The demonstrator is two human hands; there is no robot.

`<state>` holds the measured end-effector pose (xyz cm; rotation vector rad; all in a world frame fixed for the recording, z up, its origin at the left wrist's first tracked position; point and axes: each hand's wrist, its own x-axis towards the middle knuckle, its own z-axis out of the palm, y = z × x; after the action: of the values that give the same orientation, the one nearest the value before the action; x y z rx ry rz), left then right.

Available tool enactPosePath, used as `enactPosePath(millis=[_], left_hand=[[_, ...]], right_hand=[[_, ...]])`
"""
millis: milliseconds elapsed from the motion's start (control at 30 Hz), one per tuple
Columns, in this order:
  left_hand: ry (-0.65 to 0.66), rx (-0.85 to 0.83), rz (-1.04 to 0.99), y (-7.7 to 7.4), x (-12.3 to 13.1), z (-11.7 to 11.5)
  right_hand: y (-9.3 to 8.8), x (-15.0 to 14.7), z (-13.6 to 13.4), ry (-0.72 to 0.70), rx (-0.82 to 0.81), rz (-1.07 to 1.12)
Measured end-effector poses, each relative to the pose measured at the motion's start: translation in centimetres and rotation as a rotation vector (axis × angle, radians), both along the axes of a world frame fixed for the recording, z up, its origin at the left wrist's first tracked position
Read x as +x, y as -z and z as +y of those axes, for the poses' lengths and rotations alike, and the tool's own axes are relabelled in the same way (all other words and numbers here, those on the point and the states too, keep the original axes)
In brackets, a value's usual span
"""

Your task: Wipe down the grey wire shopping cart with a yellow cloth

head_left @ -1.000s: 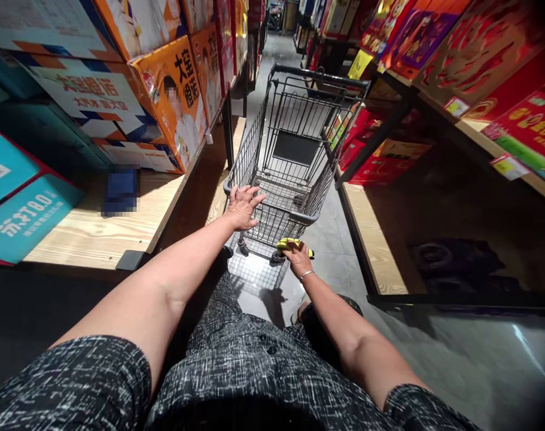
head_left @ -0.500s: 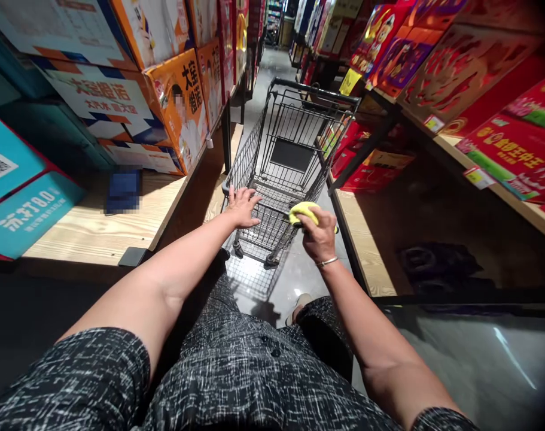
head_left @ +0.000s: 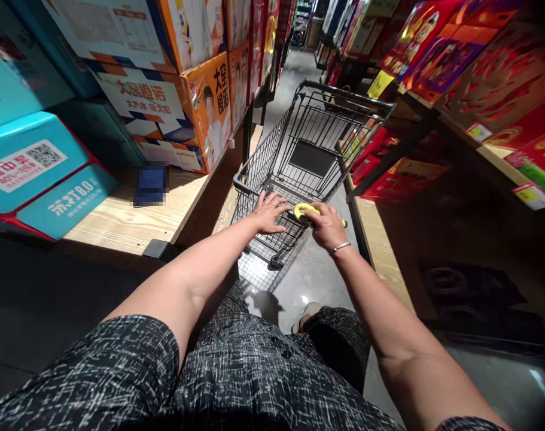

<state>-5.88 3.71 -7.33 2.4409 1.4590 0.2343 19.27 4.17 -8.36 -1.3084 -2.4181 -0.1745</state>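
Observation:
A black wire shopping cart (head_left: 314, 157) stands in the aisle before me, its handle at the far end. My left hand (head_left: 270, 214) is open with its fingers spread at the cart's near end; whether it touches the rim I cannot tell. My right hand (head_left: 328, 226), with a bracelet at the wrist, is closed on a yellow cloth (head_left: 300, 209) at the near end's right part. The cloth curls out past the fingers, and a small bit shows at the hand's right side. The palm hides the rest.
On the left, a wooden shelf (head_left: 182, 197) bears orange drink cartons (head_left: 207, 114), turquoise boxes (head_left: 61, 197) and a blurred dark blue item (head_left: 151, 185). Red gift boxes (head_left: 460, 60) line the right shelf. Shiny floor (head_left: 299, 66) runs down the aisle beyond the cart.
The view has swung left, so the surroundings sit further right. My hands are closer together, and the cloth now curls into a loop in my right hand. My left hand stays spread.

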Motion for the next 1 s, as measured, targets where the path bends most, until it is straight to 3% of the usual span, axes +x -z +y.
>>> enactPosePath(millis=[200,300,400,533,700,867,1000], left_hand=[[0.008,-0.035,-0.035,-0.2,-0.2,0.5],[0.017,-0.031,-0.037,0.1,-0.2,0.4],[0.02,-0.011,-0.032,0.3,-0.4,0.5],[-0.011,-0.02,0.0,0.1,-1.0,1.1],[-0.059,-0.018,-0.017,0.1,-2.1,1.9],[-0.08,-0.024,-0.076,0.4,-3.2,2.6],[-0.105,-0.032,-0.104,0.6,-3.8,3.1]], right_hand=[[-0.1,3.9,8.5,0.101,-0.005,0.085],[0.3,4.3,10.3,0.148,-0.007,0.198],[1.1,3.5,8.9,0.139,-0.022,0.294],[2.9,1.3,4.2,0.017,-0.023,0.374],[6.4,-1.8,-0.5,-0.049,0.084,0.453],[10.9,-4.6,-0.8,0.023,0.31,0.448],[13.3,-6.2,-0.3,0.071,0.369,0.439]])
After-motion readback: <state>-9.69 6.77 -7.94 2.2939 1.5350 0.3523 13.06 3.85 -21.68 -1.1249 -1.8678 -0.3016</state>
